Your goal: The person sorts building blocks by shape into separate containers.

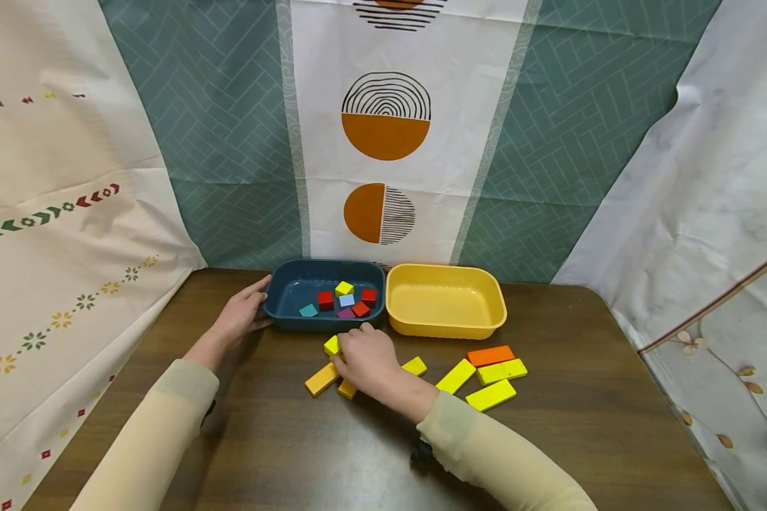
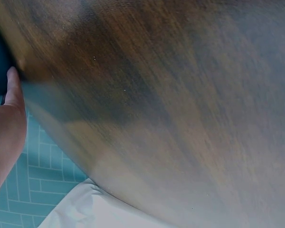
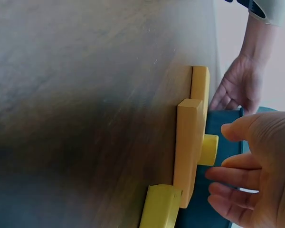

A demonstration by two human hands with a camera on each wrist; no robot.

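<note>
Four bright yellow oblong blocks [image 1: 491, 394] and one red-orange oblong block [image 1: 491, 355] lie on the brown wood-grain table [image 1: 281, 440], to the right of the person's right hand [image 1: 367, 358]. Two amber oblong blocks [image 1: 322, 380] rest nearer that hand, one partly hidden under it. In the right wrist view its thumb and fingers stand apart, with a small yellow cube [image 1: 332, 345] between them; whether they touch it cannot be told. The cube sits just in front of the dark blue plastic-looking bin [image 1: 326, 324], which holds small red, yellow, light blue, teal and purple pieces [image 1: 326, 301]. The left hand [image 1: 239, 316] rests against that bin's left end, fingers extended. Beside the blue bin, on its right, stands a yellow plastic-looking bin [image 1: 447, 330]. The step in hand looks like reaching for the cube; the next move seems to call for closing thumb and fingers on its sides without nudging the amber blocks.
</note>
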